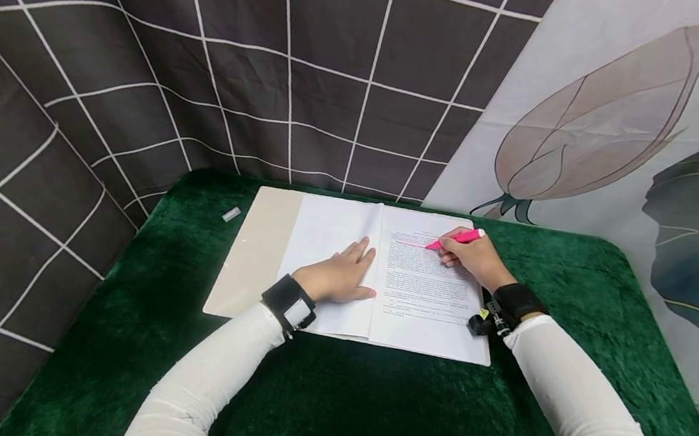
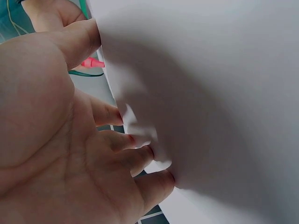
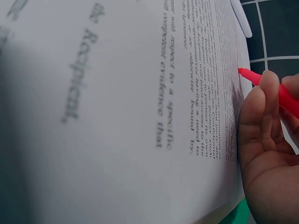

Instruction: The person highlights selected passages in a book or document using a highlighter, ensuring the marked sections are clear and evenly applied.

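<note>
An open folder (image 1: pixel 249 250) of white sheets lies on the green cloth. Its right page (image 1: pixel 420 334) is printed with lines of text, and a pink stroke runs across the upper lines. My right hand (image 1: pixel 474 256) pinches a pink highlighter (image 1: pixel 465 236), its tip at the text near the top of that page. The right wrist view shows the highlighter (image 3: pixel 252 75) between thumb and fingers, the hand's edge against the paper. On the blank left page (image 1: pixel 323 226) my left hand (image 1: pixel 339 274) rests with fingers spread. Fingertips (image 2: pixel 161 184) press the paper in the left wrist view.
A small white block, perhaps an eraser (image 1: pixel 231 214), lies left of the folder. Green velvety cloth (image 1: pixel 366 414) covers the table. Behind it hang a dark grid-patterned curtain (image 1: pixel 331 94) and a white panel with a leaf print (image 1: pixel 587 123).
</note>
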The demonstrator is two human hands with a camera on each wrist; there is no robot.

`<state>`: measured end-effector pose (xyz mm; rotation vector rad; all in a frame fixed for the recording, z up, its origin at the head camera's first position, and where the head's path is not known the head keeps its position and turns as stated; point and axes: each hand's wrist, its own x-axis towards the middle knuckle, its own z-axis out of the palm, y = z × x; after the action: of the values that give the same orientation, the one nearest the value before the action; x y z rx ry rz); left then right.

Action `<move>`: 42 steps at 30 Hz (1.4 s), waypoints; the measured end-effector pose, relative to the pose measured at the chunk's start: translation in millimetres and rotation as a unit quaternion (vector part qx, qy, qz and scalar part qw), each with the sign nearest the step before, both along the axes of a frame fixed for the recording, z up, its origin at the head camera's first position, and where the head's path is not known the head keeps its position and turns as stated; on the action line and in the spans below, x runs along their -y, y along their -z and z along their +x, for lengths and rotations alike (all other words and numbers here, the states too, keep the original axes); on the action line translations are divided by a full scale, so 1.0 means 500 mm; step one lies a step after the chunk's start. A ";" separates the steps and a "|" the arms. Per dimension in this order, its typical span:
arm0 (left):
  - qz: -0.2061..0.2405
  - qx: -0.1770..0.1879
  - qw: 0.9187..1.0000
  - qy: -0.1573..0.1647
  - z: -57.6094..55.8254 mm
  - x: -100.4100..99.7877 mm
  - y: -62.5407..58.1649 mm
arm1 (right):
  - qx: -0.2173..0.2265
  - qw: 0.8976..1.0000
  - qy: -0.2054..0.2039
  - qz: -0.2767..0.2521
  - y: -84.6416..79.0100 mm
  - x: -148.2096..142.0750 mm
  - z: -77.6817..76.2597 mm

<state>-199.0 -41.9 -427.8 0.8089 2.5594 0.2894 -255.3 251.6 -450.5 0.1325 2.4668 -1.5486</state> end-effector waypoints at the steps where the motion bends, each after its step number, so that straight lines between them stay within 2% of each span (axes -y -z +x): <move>1: 0.000 0.001 1.000 0.000 0.000 0.000 0.000 | -0.001 1.000 0.000 0.001 0.000 -0.001 0.000; 21: 0.002 0.005 1.000 -0.002 0.000 -0.001 0.000 | -0.006 1.000 0.001 0.003 0.001 -0.013 0.003; 35: -0.004 0.002 1.000 -0.002 0.003 -0.002 -0.004 | -0.025 0.999 -0.020 -0.009 -0.008 -0.021 0.014; 42: -0.003 0.002 1.000 -0.001 0.003 -0.001 -0.004 | -0.021 1.000 -0.007 -0.018 -0.006 -0.027 0.012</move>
<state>-197.6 -41.2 -425.8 0.8020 2.5573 0.2843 -249.3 265.1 -447.5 0.0763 2.4652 -1.6039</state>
